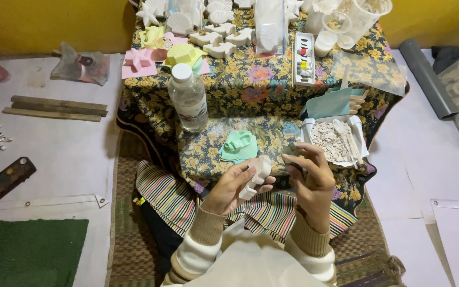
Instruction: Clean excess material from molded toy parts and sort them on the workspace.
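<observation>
The left hand is wrapped around a small white cast, a lumpy plaster shape, and holds it up over the lap, just in front of the low counter with its flowery cloth. The fingers sit behind and under the cast, so its face is turned toward the other hand and is easy to see. The right hand is right beside it, with its fingers pinched on a small dark bit; it is too small to tell what it is. Its tip points at the cast, very near it. Both hands are high and close to the body, likely so the small work stays steady and in clear view. A green mould lies on the counter just past the hands, within easy reach. To the right of it is a white tray full of pale crumbs and some sticks, close to the right hand. A clear bottle stands upright to the left, back from the edge. Farther back are more white casts in a row, a pink mould, a yellow mould and a strip of paint pots. They are well apart from the hands, out of the way.
</observation>
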